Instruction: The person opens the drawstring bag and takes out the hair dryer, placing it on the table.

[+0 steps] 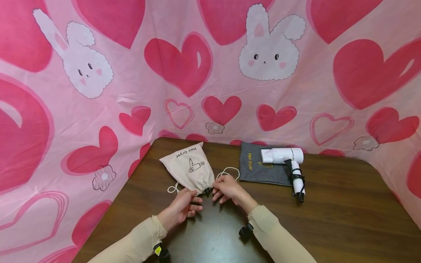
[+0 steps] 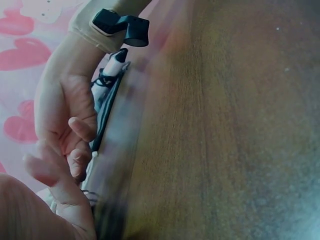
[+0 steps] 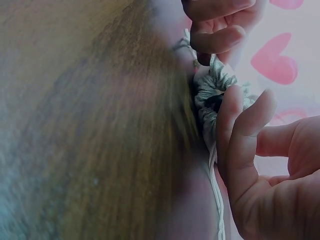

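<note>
A cream drawstring bag point(image 1: 189, 168), printed "Hair Dryer" with a dryer drawing, lies on the table with its gathered mouth towards me. My left hand point(image 1: 182, 207) pinches the left side of that mouth between thumb and fingers. At the other side, my right hand point(image 1: 230, 190) pinches the edge by the cord. In the right wrist view, the ruffled mouth point(image 3: 212, 85) is partly open with something black inside, mostly hidden by cloth. White cord point(image 1: 232, 168) loops out beyond the right hand, and a smaller cord loop point(image 1: 172, 188) lies at the left.
Right of the bag, a white hair dryer point(image 1: 284, 155) with its black cord point(image 1: 297, 177) wound round the handle lies partly on a dark grey pouch point(image 1: 251, 173). The brown wooden table point(image 1: 345, 204) meets a pink heart-and-bunny cloth point(image 1: 227, 76) behind and at the sides.
</note>
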